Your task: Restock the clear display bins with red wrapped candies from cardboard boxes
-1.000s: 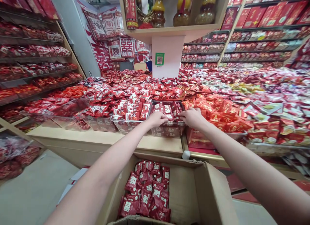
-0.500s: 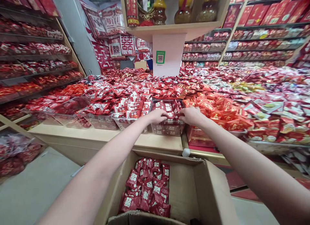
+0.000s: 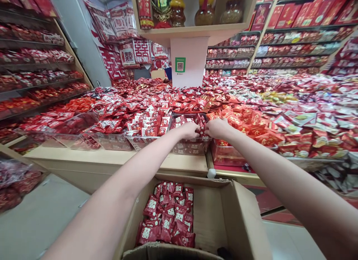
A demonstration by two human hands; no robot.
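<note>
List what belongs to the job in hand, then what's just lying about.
In the job:
left hand
right hand
clear bin
dark-red packets inside it
cardboard box, probably, holding similar packets

Lying about:
QR-code sign
gourd-shaped bottles
orange-red packets

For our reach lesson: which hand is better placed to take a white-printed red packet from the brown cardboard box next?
Probably the left hand: the packets lie in the left part of the box, nearer it; the right hand is farther right.
</note>
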